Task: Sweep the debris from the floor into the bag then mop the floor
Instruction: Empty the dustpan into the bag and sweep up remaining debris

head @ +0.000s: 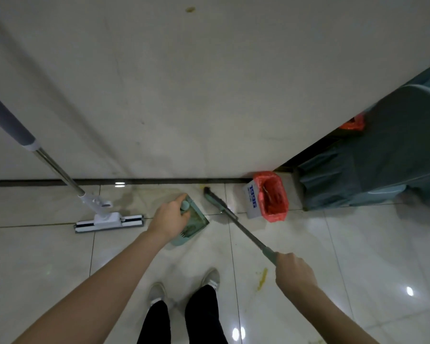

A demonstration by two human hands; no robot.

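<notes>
My left hand (pixel 170 218) grips the top of the handle of a pale green dustpan (pixel 195 219) that stands on the tiled floor near the wall. My right hand (pixel 294 274) is closed around the end of a broom handle (pixel 248 234). The broom's dark head (pixel 212 196) rests on the floor just right of the dustpan, close to the wall's base. A red bag (pixel 273 197) lines a small white box to the right, its mouth open upward. A white flat mop (pixel 109 220) leans against the wall at the left. A yellow smear (pixel 262 279) lies on the floor near my right hand.
A grey fabric-covered object (pixel 372 165) fills the right side beside the red bag. My two feet in light shoes (pixel 184 286) stand below the dustpan. A pale wall (pixel 209 95) rises behind everything, with a small brown spot near the top.
</notes>
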